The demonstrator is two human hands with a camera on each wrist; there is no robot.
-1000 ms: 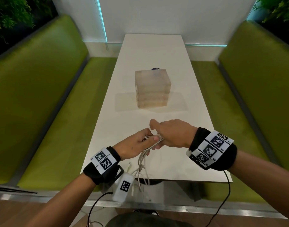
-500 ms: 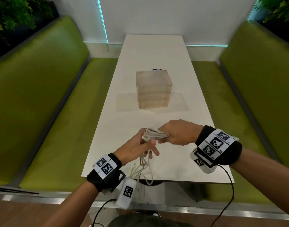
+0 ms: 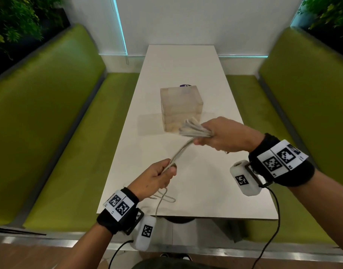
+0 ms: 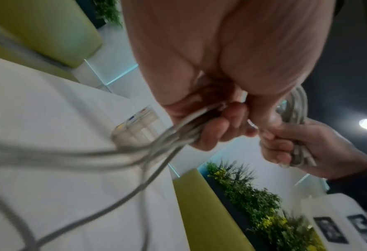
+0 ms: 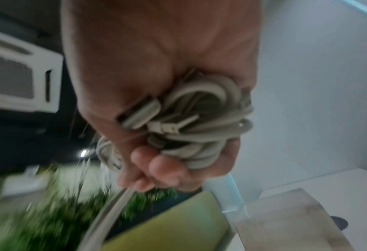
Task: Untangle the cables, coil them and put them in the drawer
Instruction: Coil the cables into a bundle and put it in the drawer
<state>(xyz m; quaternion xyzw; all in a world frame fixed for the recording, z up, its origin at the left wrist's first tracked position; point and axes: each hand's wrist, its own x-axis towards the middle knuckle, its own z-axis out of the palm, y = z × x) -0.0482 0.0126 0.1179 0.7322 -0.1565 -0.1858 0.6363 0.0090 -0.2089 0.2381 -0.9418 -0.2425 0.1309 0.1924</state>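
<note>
Head view: the right hand (image 3: 228, 135) is clenching a coiled bundle of cables (image 3: 194, 130) above the table (image 3: 205, 191), near the drawer unit (image 3: 181, 107). The left hand (image 3: 154, 180) is gripping the trailing strands.

Left wrist view: fingers (image 4: 216, 130) are curling around several strands.

Right wrist view: a connector (image 5: 138, 113) is protruding from the coil.

No legible text; only coded markers

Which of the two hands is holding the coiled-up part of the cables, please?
The right hand: its fingers wrap the coiled bundle, connectors tucked in. The left hand only grips straight strands running up to that bundle.
</note>
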